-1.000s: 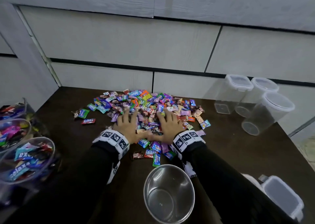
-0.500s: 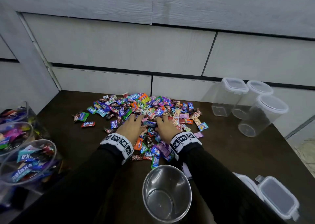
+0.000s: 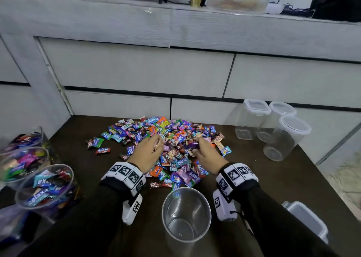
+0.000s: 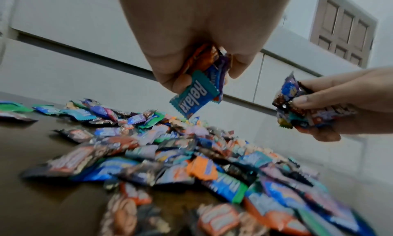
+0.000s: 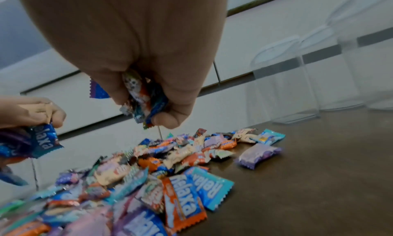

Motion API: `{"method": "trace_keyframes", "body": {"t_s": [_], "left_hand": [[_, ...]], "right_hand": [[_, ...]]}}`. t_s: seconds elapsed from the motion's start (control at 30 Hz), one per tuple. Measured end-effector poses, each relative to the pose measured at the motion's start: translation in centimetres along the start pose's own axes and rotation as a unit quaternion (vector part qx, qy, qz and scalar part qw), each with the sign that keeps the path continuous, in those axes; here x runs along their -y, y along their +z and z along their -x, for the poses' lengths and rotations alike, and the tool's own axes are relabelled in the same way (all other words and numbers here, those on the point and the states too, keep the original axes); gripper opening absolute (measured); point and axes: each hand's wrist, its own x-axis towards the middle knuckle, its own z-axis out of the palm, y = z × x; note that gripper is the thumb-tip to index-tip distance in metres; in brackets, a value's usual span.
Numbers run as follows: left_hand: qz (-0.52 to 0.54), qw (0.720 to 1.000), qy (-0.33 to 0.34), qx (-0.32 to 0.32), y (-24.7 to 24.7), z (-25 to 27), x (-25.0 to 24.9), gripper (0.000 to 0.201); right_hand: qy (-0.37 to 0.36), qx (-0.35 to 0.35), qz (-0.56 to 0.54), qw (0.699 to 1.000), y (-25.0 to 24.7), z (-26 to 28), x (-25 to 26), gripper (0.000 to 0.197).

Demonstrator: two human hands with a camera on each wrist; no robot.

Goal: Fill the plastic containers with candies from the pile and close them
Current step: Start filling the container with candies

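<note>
Open container (image 3: 186, 213) empty near pile (image 3: 166, 139); left jars (image 3: 46, 186) hold candies; left grip (image 3: 145, 153), right grip (image 3: 207, 157) each clutch candies.

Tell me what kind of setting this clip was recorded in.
Probably a home or small workroom: a dark wooden table against grey-white panelled cabinetry, a panelled door behind, and cables and clutter on the ledge above.

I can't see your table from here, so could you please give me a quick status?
Both hands, left and right, gripping candies above the pile. Open container empty. Nothing in the way.
</note>
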Motion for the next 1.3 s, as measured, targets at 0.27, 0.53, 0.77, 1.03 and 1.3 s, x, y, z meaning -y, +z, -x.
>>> {"method": "trace_keyframes", "body": {"t_s": [0.27,0.53,0.77,1.03,1.3], "left_hand": [[0.146,0.985,0.050,-0.072,-4.5,3.2,-5.5,0.009],[0.261,0.955,0.140,-0.007,-4.6,10.4,-10.5,0.019],[0.166,0.957,0.234,0.029,-1.4,13.2,-10.4,0.010],[-0.032,0.947,0.319,0.025,-0.1,13.0,-10.3,0.019],[-0.059,0.947,0.311,0.055,0.0,11.2,-10.5,0.018]], "right_hand": [[-0.073,-0.063,-0.116,0.989,-4.1,5.7,3.3,0.011],[-0.098,-0.079,-0.116,0.985,-4.4,8.8,4.6,0.015],[-0.098,-0.078,-0.106,0.987,-3.5,9.2,4.8,0.010],[-0.097,-0.075,-0.098,0.988,-3.3,9.9,5.4,0.014],[-0.100,-0.079,-0.124,0.984,-3.8,10.3,5.3,0.017]]}}
